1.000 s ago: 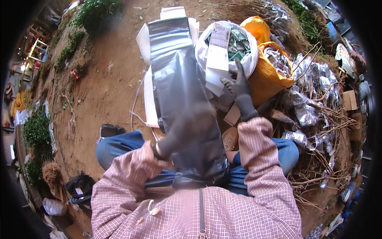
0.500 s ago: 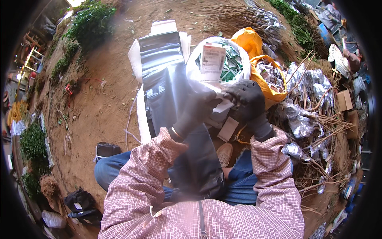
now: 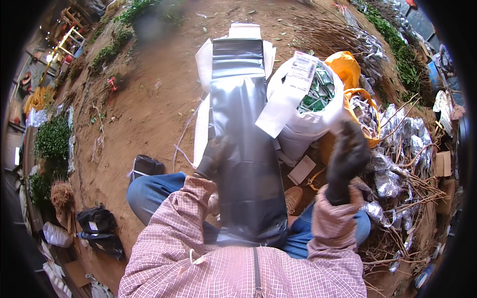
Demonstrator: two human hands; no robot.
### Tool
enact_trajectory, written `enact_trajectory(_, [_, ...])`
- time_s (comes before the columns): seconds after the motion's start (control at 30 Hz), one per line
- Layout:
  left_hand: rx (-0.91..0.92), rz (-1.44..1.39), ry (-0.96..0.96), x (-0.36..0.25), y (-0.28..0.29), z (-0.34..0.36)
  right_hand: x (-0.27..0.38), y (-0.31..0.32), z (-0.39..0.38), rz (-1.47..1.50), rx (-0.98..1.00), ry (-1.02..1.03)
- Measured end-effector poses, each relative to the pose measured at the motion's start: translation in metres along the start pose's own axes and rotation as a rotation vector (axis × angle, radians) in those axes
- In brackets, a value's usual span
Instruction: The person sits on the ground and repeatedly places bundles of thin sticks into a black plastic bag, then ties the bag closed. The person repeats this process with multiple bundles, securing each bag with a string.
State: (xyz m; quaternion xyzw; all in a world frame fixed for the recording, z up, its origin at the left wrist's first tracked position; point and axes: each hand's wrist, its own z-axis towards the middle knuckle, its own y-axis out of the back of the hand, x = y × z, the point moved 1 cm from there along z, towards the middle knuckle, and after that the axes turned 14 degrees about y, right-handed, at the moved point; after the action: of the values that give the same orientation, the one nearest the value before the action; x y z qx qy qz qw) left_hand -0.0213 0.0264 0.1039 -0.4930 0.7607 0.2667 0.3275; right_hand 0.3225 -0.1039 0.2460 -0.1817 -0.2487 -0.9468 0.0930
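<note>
A long stack of black plastic bags (image 3: 243, 164) lies over my lap and reaches forward onto white packaging (image 3: 201, 131). My left hand (image 3: 214, 154), in a dark glove, is at the left edge of the bags; its fingers merge with the black plastic, so their grip is unclear. My right hand (image 3: 349, 151), also gloved, is raised to the right of the bags, near an open white sack (image 3: 303, 131), and smeared by motion. Small green packets (image 3: 320, 92) fill that sack. Across its left rim lies a white printed label strip (image 3: 284, 107), apart from both hands.
Orange bags (image 3: 344, 69) stand beside the white sack, one holding paper scraps. Crumpled silver foil (image 3: 387, 181) and dry twigs spread along the right. A white card (image 3: 301, 170) lies by my shoe. Dark bundles (image 3: 99, 221) and green plants (image 3: 52, 136) are at the left.
My hands have parted: the left has moved back to the bags' left edge, the right up and outward. The label strip they held together now lies on the white sack. The view has shifted left.
</note>
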Motion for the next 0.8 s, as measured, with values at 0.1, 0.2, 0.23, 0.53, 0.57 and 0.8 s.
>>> enact_trajectory(0.1, [0.206,-0.284,-0.305,-0.012,0.001,-0.013,0.08,-0.04,-0.032,0.149,0.005,0.352])
enact_trajectory(0.2, [0.279,-0.597,-0.326,-0.034,0.003,-0.043,0.145,-0.052,-0.037,0.322,0.294,0.454])
enact_trajectory(0.23, [0.359,-0.727,-0.264,-0.04,0.005,-0.058,0.16,-0.049,-0.032,0.414,0.382,0.481])
enact_trajectory(0.53, [1.005,-1.135,-0.25,-0.076,0.001,-0.138,0.217,-0.036,0.01,0.379,0.641,0.586])
enact_trajectory(0.57, [0.936,-1.11,-0.268,-0.073,0.004,-0.138,0.223,-0.027,-0.009,0.433,0.73,0.608])
enact_trajectory(0.8, [0.488,-0.909,-0.411,-0.019,0.033,-0.152,0.16,-0.02,-0.111,0.95,0.467,-0.346])
